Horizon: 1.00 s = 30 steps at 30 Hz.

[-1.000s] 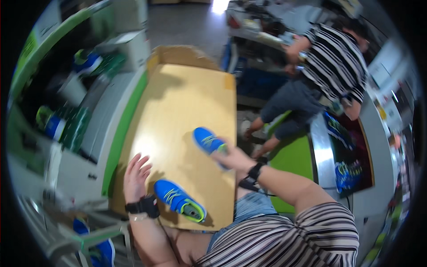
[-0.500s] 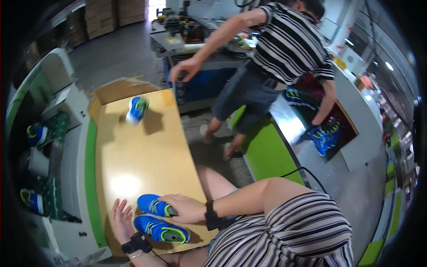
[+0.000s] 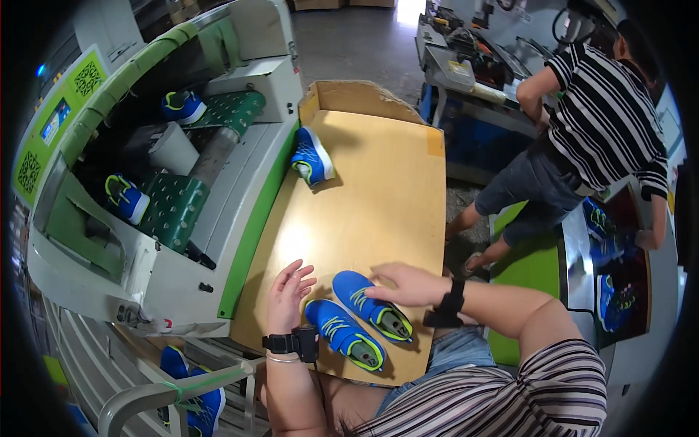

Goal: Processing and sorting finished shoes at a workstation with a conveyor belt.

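A pair of blue shoes with lime-green collars lies side by side near me on the wooden tabletop. My right hand (image 3: 412, 284) is at the right shoe (image 3: 370, 304), thumb over its laces and fingers apart beside the toe; whether it presses on the shoe is hard to tell. To the left of the left shoe (image 3: 342, 331) is my left hand (image 3: 291, 291), raised with its fingers spread and nothing in it. A third blue shoe (image 3: 313, 156) rests tipped on its side at the far left of the tabletop (image 3: 364, 197).
Along the left stands a white and green machine (image 3: 211, 197) with shoes on its green perforated belts (image 3: 171, 211). More blue shoes (image 3: 207, 400) sit on a metal rack at lower left. On the right, a person in a striped shirt (image 3: 604, 109) bends over a workbench (image 3: 571, 269) holding shoes.
The view has swung left. The third shoe, blurred above the tabletop before, now lies beside the machine. My right hand has moved from the shoe's opening to its laces. The person's outstretched arm has drawn in.
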{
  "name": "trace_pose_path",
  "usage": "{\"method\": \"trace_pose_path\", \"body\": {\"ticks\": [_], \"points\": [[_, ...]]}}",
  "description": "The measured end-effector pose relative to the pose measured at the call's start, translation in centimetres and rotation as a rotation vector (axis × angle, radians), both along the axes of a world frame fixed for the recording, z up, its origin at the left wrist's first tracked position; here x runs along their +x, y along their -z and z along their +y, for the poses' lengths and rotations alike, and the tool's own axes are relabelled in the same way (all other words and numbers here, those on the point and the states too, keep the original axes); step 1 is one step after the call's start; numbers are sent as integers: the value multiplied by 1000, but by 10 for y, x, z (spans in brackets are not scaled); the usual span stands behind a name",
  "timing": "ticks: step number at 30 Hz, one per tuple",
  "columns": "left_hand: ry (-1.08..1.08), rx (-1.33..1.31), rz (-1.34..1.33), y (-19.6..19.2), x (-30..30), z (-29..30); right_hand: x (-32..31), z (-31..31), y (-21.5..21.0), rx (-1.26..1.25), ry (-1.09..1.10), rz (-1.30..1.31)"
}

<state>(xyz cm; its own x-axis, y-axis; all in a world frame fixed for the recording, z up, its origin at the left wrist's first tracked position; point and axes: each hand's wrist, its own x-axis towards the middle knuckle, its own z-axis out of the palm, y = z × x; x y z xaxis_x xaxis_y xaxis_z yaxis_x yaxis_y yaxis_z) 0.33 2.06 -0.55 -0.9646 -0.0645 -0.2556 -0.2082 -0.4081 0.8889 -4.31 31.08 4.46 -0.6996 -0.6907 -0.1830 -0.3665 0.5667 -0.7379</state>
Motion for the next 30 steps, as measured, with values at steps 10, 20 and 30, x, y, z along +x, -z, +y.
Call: {"method": "trace_pose_path", "body": {"ticks": [10,20,30], "points": [[-12,-27,-30,-9,-9,2,-206,-177,23,163,-93,912],[46,9,-49,-9,-14,-8,-318,-62,71,-334,782,36],[-27,-86,-33,2,-9,-11,-68,50,38,-216,317,0]]}}
